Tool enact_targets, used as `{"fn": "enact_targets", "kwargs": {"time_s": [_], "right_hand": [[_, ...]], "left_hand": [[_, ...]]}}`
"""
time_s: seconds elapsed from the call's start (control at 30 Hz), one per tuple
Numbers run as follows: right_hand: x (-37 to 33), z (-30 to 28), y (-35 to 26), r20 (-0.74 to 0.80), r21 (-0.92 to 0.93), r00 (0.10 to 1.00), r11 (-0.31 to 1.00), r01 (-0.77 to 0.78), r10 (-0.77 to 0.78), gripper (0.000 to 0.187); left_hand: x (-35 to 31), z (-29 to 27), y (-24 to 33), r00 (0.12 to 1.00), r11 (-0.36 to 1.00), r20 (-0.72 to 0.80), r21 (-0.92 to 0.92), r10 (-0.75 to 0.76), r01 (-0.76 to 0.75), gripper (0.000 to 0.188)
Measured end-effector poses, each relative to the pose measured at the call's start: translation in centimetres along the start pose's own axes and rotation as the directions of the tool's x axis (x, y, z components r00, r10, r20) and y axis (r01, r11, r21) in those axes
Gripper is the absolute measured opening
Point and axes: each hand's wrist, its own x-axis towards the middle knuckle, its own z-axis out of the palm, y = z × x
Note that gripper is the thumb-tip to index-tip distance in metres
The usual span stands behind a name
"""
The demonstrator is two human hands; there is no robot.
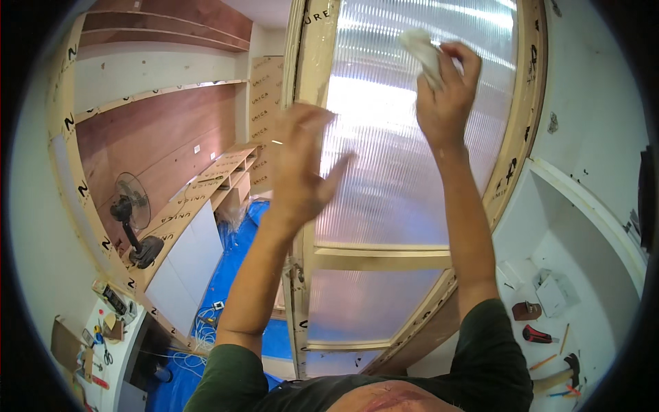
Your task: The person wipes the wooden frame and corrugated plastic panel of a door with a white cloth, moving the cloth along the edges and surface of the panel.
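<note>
White cloth [427, 60]: one, soft, crumpled, upper right of centre, against or just in front of the glazed panel; contact cannot be told

Right hand [446, 103]: thumb and fingers pinching the cloth, its loose end poking out to the upper left

Left hand [302, 165]: centre of the frame, motion-blurred, fingers spread, holding nothing; near the door's left edge, touch cannot be told

Door [384, 260]: upper centre to lower centre, pale frame wrapped in glossy, printed film; cross rail below the large pane

Panel [377, 185]: translucent, finely ribbed vertically, rectangular, with a bright white glare left of the cloth and pinkish-blue tints lower down; a smaller ribbed pane [371, 295] beneath

In the way: left hand and forearm, covering part of the door's left stile; right hand and forearm, crossing the large pane

Left of frame: black fan [130, 213] with round guard, on a long film-covered counter [185, 206]; reddish-brown wood backing [158, 137]; blue sheeting [237, 254] on the floor, white cables [202, 336] tangled over it

Lower right: white shelf holding a red-and-black utility knife [539, 334], pencils and a hammer [553, 380] with wooden handle
</note>
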Motion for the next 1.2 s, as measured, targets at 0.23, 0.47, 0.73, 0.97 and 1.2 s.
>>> {"fn": "enact_targets", "kwargs": {"time_s": [0.23, 0.47, 0.73, 0.97, 1.2], "right_hand": [[6.2, 8.9, 2.8, 0.273, -0.141, 0.937, 0.954, 0.263, -0.218, 0.032], [6.3, 7.8, 1.6, 0.649, -0.158, 0.728, 0.897, 0.412, -0.22, 0.039], [9.7, 9.1, 1.7, 0.711, -0.266, 0.697, 0.885, 0.383, -0.088, 0.049], [10.7, 8.0, 1.8, 0.719, -0.272, 0.687, 0.865, 0.422, -0.109, 0.046], [6.8, 6.7, 1.3, 0.769, -0.248, 0.627, 0.845, 0.473, -0.125, 0.057]], "left_hand": [[0.2, -0.4, -4.7, 0.864, 0.859, -0.088, -0.202, -0.495, 0.471, 0.053], [-1.0, -0.6, -7.4, 0.912, 0.901, -0.04, -0.174, -0.409, 0.397, 0.061], [-0.5, -1.2, -5.8, 0.868, 0.812, 0.022, -0.342, -0.497, 0.473, 0.074], [0.0, -1.7, -8.2, 0.743, 0.38, 0.32, -0.701, -0.588, 0.603, 0.09], [0.2, -2.1, -6.1, 0.678, 0.444, 0.28, -0.579, -0.68, 0.684, 0.08]]}}
